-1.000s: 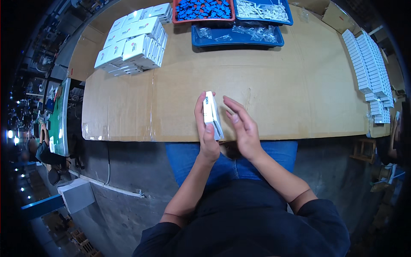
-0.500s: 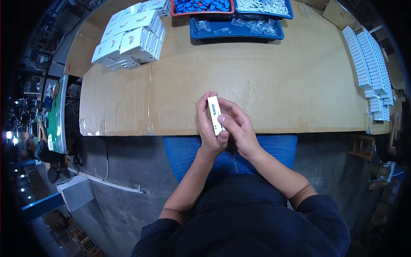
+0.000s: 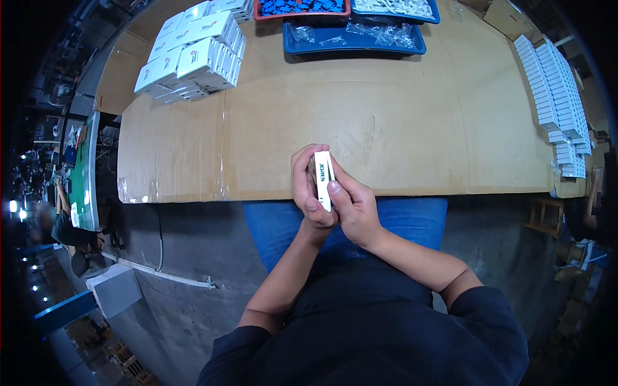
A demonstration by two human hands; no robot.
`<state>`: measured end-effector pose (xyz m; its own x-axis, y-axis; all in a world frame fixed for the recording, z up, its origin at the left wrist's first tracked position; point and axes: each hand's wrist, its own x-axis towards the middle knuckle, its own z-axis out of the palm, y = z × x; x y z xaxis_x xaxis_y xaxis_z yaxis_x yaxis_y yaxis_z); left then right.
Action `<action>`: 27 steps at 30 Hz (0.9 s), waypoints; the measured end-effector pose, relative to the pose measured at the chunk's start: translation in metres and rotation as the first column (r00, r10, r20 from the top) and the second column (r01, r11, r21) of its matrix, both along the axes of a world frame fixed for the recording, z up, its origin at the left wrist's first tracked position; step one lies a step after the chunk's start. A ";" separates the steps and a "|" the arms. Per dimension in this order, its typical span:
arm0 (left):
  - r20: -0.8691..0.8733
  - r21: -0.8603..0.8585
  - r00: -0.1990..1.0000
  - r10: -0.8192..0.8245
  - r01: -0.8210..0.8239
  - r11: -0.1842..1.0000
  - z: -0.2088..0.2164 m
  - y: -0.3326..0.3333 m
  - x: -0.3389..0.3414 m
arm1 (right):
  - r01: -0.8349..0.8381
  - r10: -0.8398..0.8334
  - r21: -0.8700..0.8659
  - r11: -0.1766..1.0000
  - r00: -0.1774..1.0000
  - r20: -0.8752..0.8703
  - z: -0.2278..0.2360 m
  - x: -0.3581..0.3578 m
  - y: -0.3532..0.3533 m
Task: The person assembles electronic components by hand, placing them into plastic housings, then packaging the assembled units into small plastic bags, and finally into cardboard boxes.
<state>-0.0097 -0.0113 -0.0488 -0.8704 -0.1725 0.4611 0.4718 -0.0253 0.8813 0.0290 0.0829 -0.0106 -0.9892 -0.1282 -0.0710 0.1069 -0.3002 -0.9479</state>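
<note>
A small white box (image 3: pixel 323 180) with dark lettering on its narrow side is held between both hands, just over the near edge of the table. My left hand (image 3: pixel 305 186) wraps round its left side, fingers curled over the far end and thumb at the near end. My right hand (image 3: pixel 357 209) closes on it from the right, with the thumb pressed on the box near its right edge. A dark narrow gap shows along that edge. The palms and most fingertips of the right hand are hidden behind the box.
White boxes (image 3: pixel 196 55) stand stacked on the cardboard-covered table (image 3: pixel 386 141) at the far left. Several trays are at the back: a red tray (image 3: pixel 302 16) of blue parts, a blue tray (image 3: pixel 354 50) with clear plastic bags, another with white pieces. Small white boxes (image 3: pixel 547 90) are piled at right.
Both hands have drawn closer together round the box, which has turned more upright and shifted slightly nearer to me. A dark gap along its right edge now shows.
</note>
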 end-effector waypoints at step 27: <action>0.591 0.573 0.559 -0.581 0.216 0.791 0.030 -0.002 0.003 | 0.065 0.237 0.507 0.859 0.828 -0.509 -0.007 -0.047 0.065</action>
<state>-0.0069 -0.0132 -0.0186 -0.8932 0.2806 -0.3513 -0.4467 -0.4642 0.7648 -0.0181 0.1480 -0.0180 -0.8666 -0.3130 0.3887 -0.4595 0.1965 -0.8662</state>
